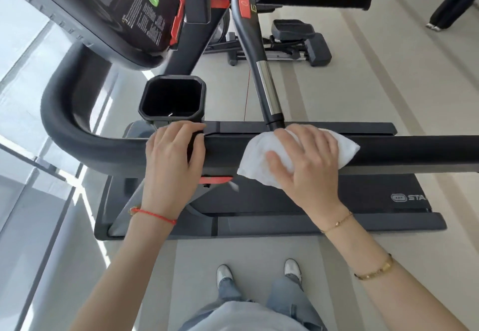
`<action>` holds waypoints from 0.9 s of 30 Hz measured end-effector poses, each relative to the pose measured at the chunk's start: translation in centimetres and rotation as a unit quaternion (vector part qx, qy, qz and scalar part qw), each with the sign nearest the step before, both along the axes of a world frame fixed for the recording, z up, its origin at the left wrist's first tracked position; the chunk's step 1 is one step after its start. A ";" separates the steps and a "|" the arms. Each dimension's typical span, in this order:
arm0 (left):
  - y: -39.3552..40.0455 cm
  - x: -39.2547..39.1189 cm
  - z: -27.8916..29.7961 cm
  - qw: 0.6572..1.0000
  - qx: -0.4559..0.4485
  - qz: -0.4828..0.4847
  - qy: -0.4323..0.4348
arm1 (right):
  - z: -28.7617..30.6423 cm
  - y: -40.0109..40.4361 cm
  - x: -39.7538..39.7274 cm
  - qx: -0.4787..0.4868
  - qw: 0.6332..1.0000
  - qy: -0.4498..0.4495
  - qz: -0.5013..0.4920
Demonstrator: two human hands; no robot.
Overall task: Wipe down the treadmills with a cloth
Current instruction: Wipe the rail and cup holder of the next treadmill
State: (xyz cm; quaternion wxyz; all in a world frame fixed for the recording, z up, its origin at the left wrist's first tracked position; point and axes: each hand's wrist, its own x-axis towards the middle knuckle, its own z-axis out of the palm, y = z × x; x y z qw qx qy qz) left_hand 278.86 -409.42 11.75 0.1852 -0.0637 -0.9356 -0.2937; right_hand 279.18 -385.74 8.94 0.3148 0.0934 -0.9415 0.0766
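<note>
A soft white cloth [298, 154] is seen on a matt black padded handrail [414, 149]. A polished metal sleeve [267, 89] is set in the smooth dark grip bar; the cup holder [172, 97] is glossy plastic.

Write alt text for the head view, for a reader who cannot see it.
A person's right hand presses a white cloth onto a treadmill's black handrail, while the left hand rests on the same rail just below a square cup holder. The console sits upper left; the person's shoes stand on pale floor below.
</note>
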 end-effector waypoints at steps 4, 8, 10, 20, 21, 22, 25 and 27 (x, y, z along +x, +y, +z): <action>4.5 0.2 -0.1 0.999 -0.046 -0.027 -0.012 | -0.1 7.3 1.1 -0.013 0.999 -0.007 -0.032; 9.1 0.3 -0.1 0.996 -0.077 -0.036 -0.016 | 0.5 13.3 1.3 -0.052 0.995 -0.017 -0.083; 11.4 0.4 -0.2 0.996 -0.084 -0.033 -0.011 | 0.7 12.2 0.7 -0.070 0.994 -0.020 -0.081; 24.4 0.6 -0.5 0.995 -0.096 -0.035 -0.019 | -0.5 23.2 2.1 -0.023 0.999 -0.004 -0.034; 26.0 0.7 -0.5 0.994 -0.100 -0.041 -0.021 | -0.5 25.3 2.2 -0.028 0.998 -0.008 -0.051; 27.6 0.7 -0.5 0.993 -0.104 -0.048 -0.023 | -0.5 27.2 2.4 -0.038 0.997 -0.008 -0.062; 32.5 0.8 -0.5 0.992 -0.111 -0.064 -0.023 | -0.4 31.6 2.5 -0.077 0.994 -0.005 -0.079; 35.3 0.8 -0.5 0.990 -0.118 -0.071 -0.025 | -0.3 33.9 2.5 -0.118 0.990 -0.016 -0.075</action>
